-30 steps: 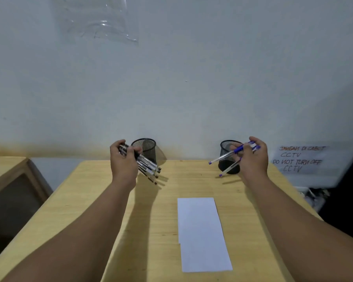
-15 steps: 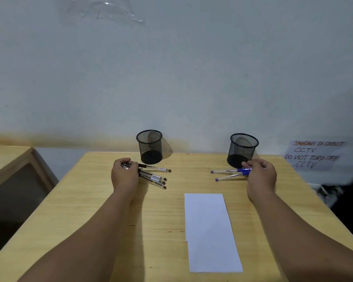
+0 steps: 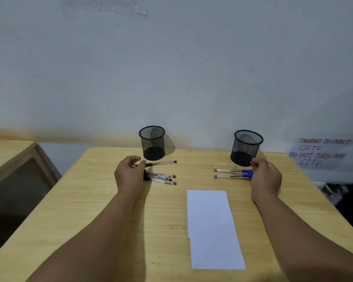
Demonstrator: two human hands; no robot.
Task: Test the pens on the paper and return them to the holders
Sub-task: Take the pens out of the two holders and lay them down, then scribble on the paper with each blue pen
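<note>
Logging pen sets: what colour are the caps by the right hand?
Blue caps, head view.

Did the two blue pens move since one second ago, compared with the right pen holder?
Yes. The blue pens went down from beside the right holder's rim to lie flat on the table before its base.

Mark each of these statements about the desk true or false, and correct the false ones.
1. Both mesh holders, the left holder and the right holder, stand upright. True.
2. The blue pens lie on the paper. False: they lie on the table, beyond the paper.
3. The black pens lie by the left hand. True.
4. The right hand is writing on the paper. False: it is at the blue pens' capped ends.
5. The paper shows pen marks. False: it looks blank.
</note>
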